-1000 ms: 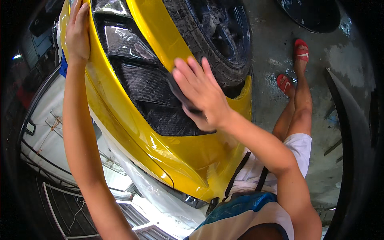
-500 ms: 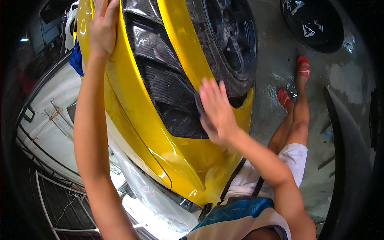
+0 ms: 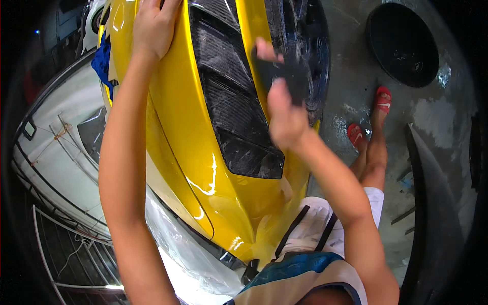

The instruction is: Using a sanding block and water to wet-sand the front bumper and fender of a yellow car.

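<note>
A glossy yellow car body panel (image 3: 173, 122) fills the middle of the view, with a black carbon-weave vent insert (image 3: 234, 107) set into it. Pale wet-looking smears mark the insert's lower end. My left hand (image 3: 155, 33) rests on the yellow surface at the top, its fingertips cut off by the frame edge. Lifted off the bodywork, my right hand (image 3: 287, 109) holds a thin dark flat sheet (image 3: 284, 71) between thumb and fingers. Motion blurs the sheet, and its exact kind cannot be made out. Behind it is the dark wheel (image 3: 315, 61).
A round black tub (image 3: 401, 46) stands on the wet grey floor at upper right. A blue cloth (image 3: 103, 63) hangs at the yellow panel's left side. Clear plastic sheeting (image 3: 188, 244) lies lower left, and a dark curved panel (image 3: 437, 203) stands at right.
My right hand has risen from beside the vent insert and turned, bringing the dark sheet into sight. My left hand stays on the yellow panel. The whole view has shifted slightly.
</note>
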A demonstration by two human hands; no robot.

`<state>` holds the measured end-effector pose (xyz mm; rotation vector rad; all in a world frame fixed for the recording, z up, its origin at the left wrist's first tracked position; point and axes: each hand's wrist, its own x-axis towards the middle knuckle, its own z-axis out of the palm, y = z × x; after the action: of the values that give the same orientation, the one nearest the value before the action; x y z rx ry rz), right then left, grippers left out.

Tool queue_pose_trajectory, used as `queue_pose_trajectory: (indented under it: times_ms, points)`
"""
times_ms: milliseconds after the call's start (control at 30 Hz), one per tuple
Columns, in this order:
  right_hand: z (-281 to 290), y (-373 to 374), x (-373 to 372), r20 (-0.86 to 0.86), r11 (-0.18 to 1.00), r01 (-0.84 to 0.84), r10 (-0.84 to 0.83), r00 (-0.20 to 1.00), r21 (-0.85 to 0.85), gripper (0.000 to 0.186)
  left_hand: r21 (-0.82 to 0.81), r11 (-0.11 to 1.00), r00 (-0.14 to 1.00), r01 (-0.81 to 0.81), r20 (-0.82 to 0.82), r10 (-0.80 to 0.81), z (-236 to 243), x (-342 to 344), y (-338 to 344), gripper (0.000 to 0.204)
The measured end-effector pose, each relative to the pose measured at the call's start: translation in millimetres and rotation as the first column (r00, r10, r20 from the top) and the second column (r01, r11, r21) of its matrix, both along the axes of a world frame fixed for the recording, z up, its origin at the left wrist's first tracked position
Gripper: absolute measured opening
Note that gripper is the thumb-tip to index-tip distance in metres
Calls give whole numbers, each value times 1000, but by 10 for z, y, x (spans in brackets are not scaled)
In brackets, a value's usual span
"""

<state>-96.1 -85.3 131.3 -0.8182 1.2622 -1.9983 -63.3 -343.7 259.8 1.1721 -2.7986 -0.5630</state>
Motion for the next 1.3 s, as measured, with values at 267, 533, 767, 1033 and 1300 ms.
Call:
queue_pose_trajectory:
  times_ms: [267,533,767,1033,1300]
  points:
    - [139,-319,-904,751,983,82,69,656,-162,24,-123,990,997,68,42,-63,93,-34,52,51]
    - [271,116,-62,399,890,-63,-139,907,452,17,-164,981,994,105,57,-97,82,-36,40,51]
    - [378,261,376,522,815,-43,-328,788,577,26,-157,983,994,94,62,-85,77,-42,58,52]
    - [456,4,335,184,739,213,-416,891,639,21,-153,983,994,105,46,-99,82,-53,64,53]
    - [490,-97,222,28,744,241,-329,944,624,26,-156,984,995,81,62,-72,111,-50,60,54]
